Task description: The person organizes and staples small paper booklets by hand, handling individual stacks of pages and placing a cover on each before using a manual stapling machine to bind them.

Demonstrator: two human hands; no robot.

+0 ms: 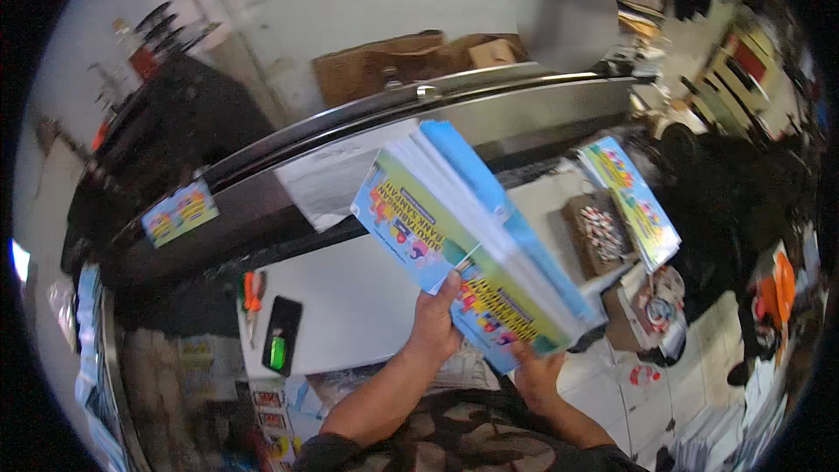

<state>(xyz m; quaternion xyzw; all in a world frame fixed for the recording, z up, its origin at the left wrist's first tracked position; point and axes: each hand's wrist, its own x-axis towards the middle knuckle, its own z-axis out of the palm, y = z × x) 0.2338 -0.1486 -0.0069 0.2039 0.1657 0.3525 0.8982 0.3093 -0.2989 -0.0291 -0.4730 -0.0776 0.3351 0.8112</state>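
Note:
Both hands hold a thick stack of booklets [476,236] tilted above the white table, with light blue and yellow-green cartoon covers and the white page edges fanned along one side. My left hand [440,319] grips the near long edge, its thumb pressed on the cover. Around the lower right corner close the fingers of my right hand [536,373], partly hidden by the stack. To the right, a smaller pile of like booklets [631,201] leans beside a brown box of small pale pieces [603,234]. A single matching booklet [181,212] rests at the far left on the dark machine.
On the white table [350,297] lie an orange-handled screwdriver [253,297] and a black phone [281,323] with a small green item on it. A white sheet [319,183] sits against the metal bar [524,109]. An open carton [625,315] stands at the right, above a tiled floor [612,376].

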